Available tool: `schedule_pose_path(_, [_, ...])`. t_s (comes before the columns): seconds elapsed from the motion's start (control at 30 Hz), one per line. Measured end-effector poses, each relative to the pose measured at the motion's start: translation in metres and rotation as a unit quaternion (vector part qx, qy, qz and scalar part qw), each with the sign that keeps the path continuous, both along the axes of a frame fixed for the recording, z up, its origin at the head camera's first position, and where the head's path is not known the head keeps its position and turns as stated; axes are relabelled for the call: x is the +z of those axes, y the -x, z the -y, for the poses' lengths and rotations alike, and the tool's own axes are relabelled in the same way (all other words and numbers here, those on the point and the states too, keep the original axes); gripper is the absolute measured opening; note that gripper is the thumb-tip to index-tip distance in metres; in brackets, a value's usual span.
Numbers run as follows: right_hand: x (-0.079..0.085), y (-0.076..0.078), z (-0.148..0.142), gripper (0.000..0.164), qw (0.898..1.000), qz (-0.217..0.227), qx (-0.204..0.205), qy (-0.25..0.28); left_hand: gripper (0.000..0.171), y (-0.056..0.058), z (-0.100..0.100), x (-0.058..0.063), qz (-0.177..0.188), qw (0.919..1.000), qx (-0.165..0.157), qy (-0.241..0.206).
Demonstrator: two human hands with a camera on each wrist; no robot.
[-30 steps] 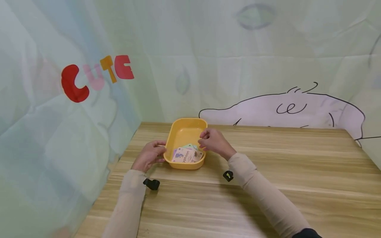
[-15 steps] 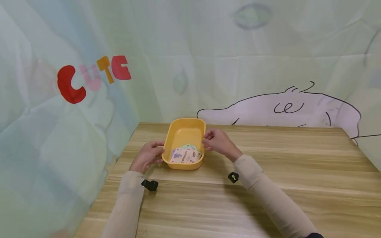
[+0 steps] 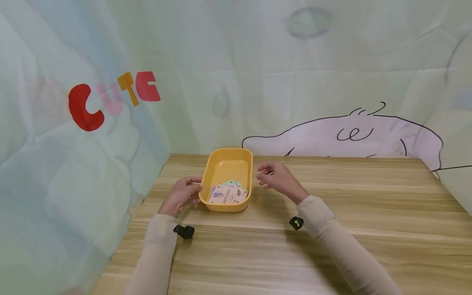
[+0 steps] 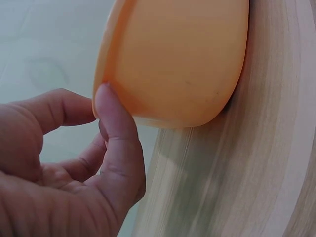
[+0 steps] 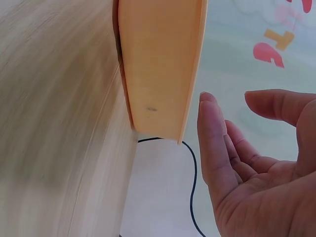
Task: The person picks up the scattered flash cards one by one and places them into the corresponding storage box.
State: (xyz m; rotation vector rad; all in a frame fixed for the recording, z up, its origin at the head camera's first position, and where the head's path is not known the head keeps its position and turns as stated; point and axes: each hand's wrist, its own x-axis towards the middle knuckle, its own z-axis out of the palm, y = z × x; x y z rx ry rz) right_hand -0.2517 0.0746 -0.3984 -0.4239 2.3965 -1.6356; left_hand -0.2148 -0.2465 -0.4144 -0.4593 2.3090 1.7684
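A yellow rectangular tray [image 3: 231, 170] with rounded corners stands on the wooden table, near its back left. Several printed cards [image 3: 229, 195] lie at the tray's near end; the top ones are pale pink, with green and purple edges showing behind. On the tray's left side, my left hand [image 3: 180, 196] pinches the rim between thumb and finger, as the left wrist view shows up close. My right hand [image 3: 280, 181] hovers to the right of the tray, apart from its rim. In the right wrist view its thumb and fingers [image 5: 212, 143] are spread, with nothing between them.
The wooden table [image 3: 354, 205] stretches to the right and toward me. A printed curtain [image 3: 199, 98] hangs behind the table's back edge and along its left side. Each wrist bears a small black camera, such as the left one [image 3: 184, 232].
My right hand has moved from over the tray's right rim out to the right. My left hand stays at the tray's left rim. The whole scene shifts slightly left in view.
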Motion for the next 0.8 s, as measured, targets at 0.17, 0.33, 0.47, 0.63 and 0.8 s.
schedule_pose_path(0.17, [0.001,-0.001,-0.005,0.033,1.0,0.001,-0.004,-0.008,0.039,0.001,0.002,-0.001,0.0,1.0,0.0,0.006])
schedule_pose_path(0.33, [0.0,-0.002,-0.011,0.032,1.0,-0.001,-0.012,-0.016,0.039,0.001,0.001,0.001,-0.002,0.9998,-0.001,0.018])
schedule_pose_path(0.47, [-0.003,-0.003,-0.017,0.034,1.0,0.005,-0.018,-0.017,0.04,0.0,0.0,0.001,-0.003,0.9995,-0.003,0.031])
schedule_pose_path(0.63, [-0.006,-0.006,-0.028,0.039,0.999,0.0,-0.023,-0.031,0.041,-0.003,-0.001,0.002,-0.018,0.9981,-0.008,0.058])
schedule_pose_path(0.8, [-0.002,-0.011,-0.043,0.044,0.997,-0.036,-0.021,-0.06,0.041,-0.007,-0.004,0.008,-0.065,0.9874,-0.017,0.143])
